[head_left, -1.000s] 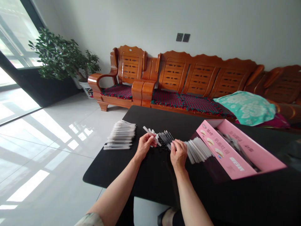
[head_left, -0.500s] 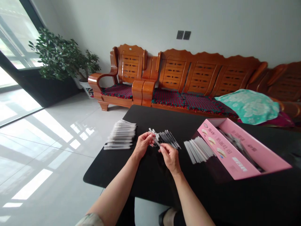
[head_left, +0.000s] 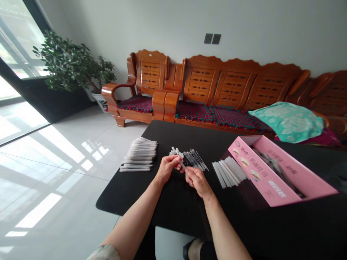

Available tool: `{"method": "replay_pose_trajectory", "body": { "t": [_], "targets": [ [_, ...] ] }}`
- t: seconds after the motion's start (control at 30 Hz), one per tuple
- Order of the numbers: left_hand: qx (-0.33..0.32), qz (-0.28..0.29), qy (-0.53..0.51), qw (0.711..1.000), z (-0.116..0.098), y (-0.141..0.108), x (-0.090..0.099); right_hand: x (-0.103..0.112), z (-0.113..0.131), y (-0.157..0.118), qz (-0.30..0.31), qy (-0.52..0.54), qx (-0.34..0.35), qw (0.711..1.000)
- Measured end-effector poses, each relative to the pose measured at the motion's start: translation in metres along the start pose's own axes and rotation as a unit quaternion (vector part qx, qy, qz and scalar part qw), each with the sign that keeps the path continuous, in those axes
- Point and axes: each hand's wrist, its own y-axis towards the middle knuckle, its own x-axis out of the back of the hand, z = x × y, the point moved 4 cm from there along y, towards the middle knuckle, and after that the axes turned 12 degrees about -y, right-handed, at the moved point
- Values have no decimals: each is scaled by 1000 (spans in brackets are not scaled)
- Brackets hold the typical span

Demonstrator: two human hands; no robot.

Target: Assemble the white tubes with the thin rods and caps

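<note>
While both hands, left [head_left: 169, 167] and right [head_left: 197, 179], are pinching it between them above the black table [head_left: 173, 206], one slim tube [head_left: 182, 165] is showing pale, translucent, straight, slanting; beyond, small white pieces [head_left: 176, 151] are lying loosely heaped.

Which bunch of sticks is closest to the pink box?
The pale tubes fanned beside the pink box; the thin dark rods and the left-hand stack of white sticks lie farther away.
</note>
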Motion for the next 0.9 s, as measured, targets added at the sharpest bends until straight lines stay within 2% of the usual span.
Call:
{"method": "replay_pose_trajectory", "body": {
  "t": [0.07,0.17,0.23,0.3,0.37,0.47,0.53,0.6,0.67,0.73,0.8,0.87,0.9],
  "targets": [
    [-4,-17,-2,1000,1,1,3,-1,5,1,-36,-92,44,994],
    [-7,-28,-6,1000,2,3,7,-2,14,1,-95,-221,92,966],
    [-10,-20,-8,1000,1,3,7,-2,16,0,-115,-248,103,956],
    [-8,-2,-5,1000,0,3,6,-3,13,-1,-79,-192,76,975],
    [5,23,1,1000,-2,2,4,-5,5,-1,-1,-80,21,997],
    [33,54,2,998,-2,0,-1,-7,-3,-4,95,64,-47,992],
    [38,57,2,998,-1,0,-2,-7,-5,-5,110,95,-61,988],
    [25,36,8,999,0,0,-1,-5,-4,-4,68,61,-42,995],
    [2,3,12,1000,1,1,2,-3,0,-1,-10,-50,14,999],
    [-15,-27,12,999,3,2,5,-2,7,1,-92,-207,85,970],
    [-27,-55,9,998,4,3,8,-5,12,2,-151,-335,136,920],
    [-32,-71,10,997,4,3,10,-6,13,3,-180,-388,157,890],
    [-31,-68,11,997,4,4,10,-6,12,3,-181,-385,155,892]
  ]
}}
